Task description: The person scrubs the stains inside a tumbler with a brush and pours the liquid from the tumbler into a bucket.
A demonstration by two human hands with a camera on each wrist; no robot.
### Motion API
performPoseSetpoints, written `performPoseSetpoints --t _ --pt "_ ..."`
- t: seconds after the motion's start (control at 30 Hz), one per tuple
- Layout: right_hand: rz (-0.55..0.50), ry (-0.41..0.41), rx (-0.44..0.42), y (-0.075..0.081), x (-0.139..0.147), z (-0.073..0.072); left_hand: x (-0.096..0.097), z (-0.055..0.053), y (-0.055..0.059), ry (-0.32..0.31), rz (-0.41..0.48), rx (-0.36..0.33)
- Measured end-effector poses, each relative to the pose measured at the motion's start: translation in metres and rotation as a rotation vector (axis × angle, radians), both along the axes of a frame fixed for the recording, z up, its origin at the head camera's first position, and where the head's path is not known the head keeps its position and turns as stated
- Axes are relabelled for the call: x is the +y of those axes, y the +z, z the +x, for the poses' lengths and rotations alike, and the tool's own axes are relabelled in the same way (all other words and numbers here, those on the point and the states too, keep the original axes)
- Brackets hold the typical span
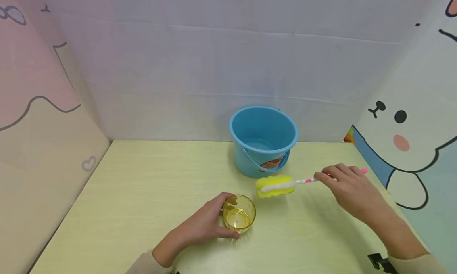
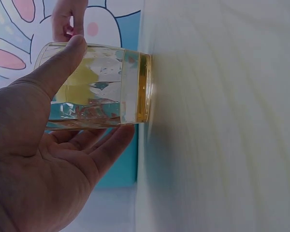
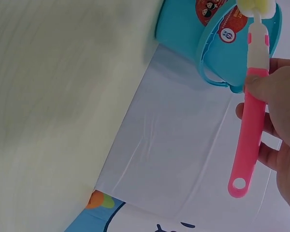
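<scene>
An amber glass cup (image 1: 240, 213) stands upright on the table. My left hand (image 1: 210, 220) holds it from the left side, thumb and fingers curved round its wall; the left wrist view shows the thumb on the cup (image 2: 101, 87) near its rim. Above the table, my right hand (image 1: 351, 190) grips a sponge bottle brush by its pink handle (image 3: 253, 121). The brush's yellow and white sponge head (image 1: 275, 186) points left, to the upper right of the cup and in front of the bucket.
A blue bucket (image 1: 262, 163) with its handle hanging down at the front stands near the table's back edge. Pale cloth (image 1: 200, 68) hangs behind the table (image 1: 143, 179), and cartoon-printed sheets (image 1: 410, 119) border both sides. A small black object (image 1: 382, 263) shows by the right sleeve.
</scene>
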State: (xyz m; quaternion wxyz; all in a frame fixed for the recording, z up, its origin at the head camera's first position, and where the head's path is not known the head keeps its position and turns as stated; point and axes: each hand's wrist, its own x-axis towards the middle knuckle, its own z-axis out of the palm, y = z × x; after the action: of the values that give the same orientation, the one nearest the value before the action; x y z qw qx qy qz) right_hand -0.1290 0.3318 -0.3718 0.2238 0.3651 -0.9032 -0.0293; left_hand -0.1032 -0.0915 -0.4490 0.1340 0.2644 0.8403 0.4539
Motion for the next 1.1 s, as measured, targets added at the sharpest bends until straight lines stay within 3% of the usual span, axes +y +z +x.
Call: performPoseSetpoints --t 1.1 --pt "-0.014 -0.043 -0.095 -0.051 0.017 0.001 0.000 0.001 0.002 -0.003 0.003 -0.007"
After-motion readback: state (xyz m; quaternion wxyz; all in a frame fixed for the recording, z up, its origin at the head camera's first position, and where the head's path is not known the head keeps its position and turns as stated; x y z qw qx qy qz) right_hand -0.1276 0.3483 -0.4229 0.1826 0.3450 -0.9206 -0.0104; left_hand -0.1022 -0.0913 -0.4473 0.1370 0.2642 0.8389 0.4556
